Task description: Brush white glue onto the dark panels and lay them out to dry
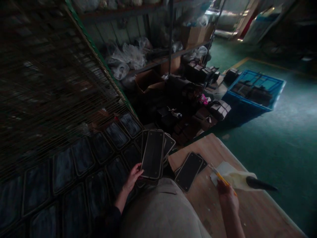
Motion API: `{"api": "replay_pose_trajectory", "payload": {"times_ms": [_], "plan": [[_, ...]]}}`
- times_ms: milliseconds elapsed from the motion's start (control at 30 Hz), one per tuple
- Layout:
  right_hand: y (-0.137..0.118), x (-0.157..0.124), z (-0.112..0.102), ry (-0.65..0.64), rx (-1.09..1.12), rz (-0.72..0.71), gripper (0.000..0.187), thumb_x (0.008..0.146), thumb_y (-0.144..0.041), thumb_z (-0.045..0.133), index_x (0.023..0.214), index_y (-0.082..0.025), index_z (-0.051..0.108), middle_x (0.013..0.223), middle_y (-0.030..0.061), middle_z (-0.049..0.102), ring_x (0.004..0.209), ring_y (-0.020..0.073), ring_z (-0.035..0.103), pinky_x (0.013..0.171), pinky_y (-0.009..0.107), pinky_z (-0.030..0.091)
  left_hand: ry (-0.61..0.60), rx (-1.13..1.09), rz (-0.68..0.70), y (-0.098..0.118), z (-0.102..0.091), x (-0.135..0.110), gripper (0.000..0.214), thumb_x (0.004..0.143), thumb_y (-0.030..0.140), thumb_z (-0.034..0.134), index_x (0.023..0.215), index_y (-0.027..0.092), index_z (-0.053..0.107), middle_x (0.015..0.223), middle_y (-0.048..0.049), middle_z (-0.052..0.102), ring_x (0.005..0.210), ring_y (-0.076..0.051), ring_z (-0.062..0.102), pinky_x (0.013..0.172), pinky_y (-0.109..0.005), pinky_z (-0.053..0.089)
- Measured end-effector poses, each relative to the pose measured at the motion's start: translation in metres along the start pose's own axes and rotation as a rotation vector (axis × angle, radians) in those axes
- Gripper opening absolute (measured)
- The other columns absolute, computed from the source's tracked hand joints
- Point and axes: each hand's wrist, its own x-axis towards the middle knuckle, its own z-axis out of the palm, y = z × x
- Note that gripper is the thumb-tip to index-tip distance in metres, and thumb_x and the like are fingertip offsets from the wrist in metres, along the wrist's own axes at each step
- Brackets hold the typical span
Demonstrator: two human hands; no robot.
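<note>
The left grip (pixel 133 177) pinches the lower left edge of a dark rectangular panel (pixel 153 153), which extends up and rightward from it, over other panels (pixel 169 144). The right grip (pixel 227 193) wraps around a yellow tool (pixel 222 177); to its left, overlapping dark panels (pixel 189 170) lie on the wooden desk (pixel 210 211).
</note>
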Motion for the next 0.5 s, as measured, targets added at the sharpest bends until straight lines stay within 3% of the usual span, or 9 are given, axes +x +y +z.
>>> {"api": "replay_pose_trajectory", "payload": {"times_ms": [100, 267, 367, 500], "plan": [[-0.021, -0.043, 0.080, -0.170, 0.004, 0.036, 0.044, 0.068, -0.047, 0.074, 0.098, -0.017, 0.064, 0.077, 0.0039, 0.072, 0.073, 0.0201, 0.071, 0.066, 0.031, 0.060, 0.038, -0.030, -0.005, -0.004, 0.000, 0.003, 0.056, 0.064, 0.042, 0.078, 0.108, 0.017, 0.056, 0.088, -0.0037, 0.070, 0.072, -0.017, 0.067, 0.054, -0.023, 0.052], [-0.042, -0.116, 0.197, -0.626, -0.340, -0.299, 0.038, 0.085, -0.048, 0.062, 0.105, -0.016, 0.063, 0.079, 0.0055, 0.073, 0.071, 0.0186, 0.070, 0.064, 0.028, 0.057, 0.082, 0.063, -0.058, -0.017, -0.004, 0.012, 0.047, 0.060, 0.048, 0.078, 0.086, 0.018, 0.053, 0.068, 0.0015, 0.064, 0.047, -0.013, 0.062, 0.040, -0.021, 0.046], [-0.038, -0.140, 0.241, -0.833, -0.629, -0.548, 0.033, 0.091, -0.044, 0.054, 0.108, -0.018, 0.064, 0.081, 0.0051, 0.073, 0.074, 0.0187, 0.070, 0.067, 0.027, 0.055, 0.025, 0.054, -0.047, -0.023, -0.009, 0.014, 0.045, 0.063, 0.051, 0.075, 0.083, 0.019, 0.049, 0.064, 0.0042, 0.060, 0.043, -0.013, 0.062, 0.037, -0.019, 0.043], [-0.029, -0.148, 0.278, -0.951, -0.972, -0.862, 0.030, 0.095, -0.039, 0.047, 0.112, -0.021, 0.064, 0.085, 0.0036, 0.073, 0.075, 0.0175, 0.069, 0.066, 0.024, 0.050, -0.015, -0.067, 0.009, -0.028, -0.015, 0.010, 0.045, 0.065, 0.053, 0.073, 0.083, 0.019, 0.048, 0.070, 0.0044, 0.061, 0.044, -0.012, 0.063, 0.040, -0.020, 0.046]]}}
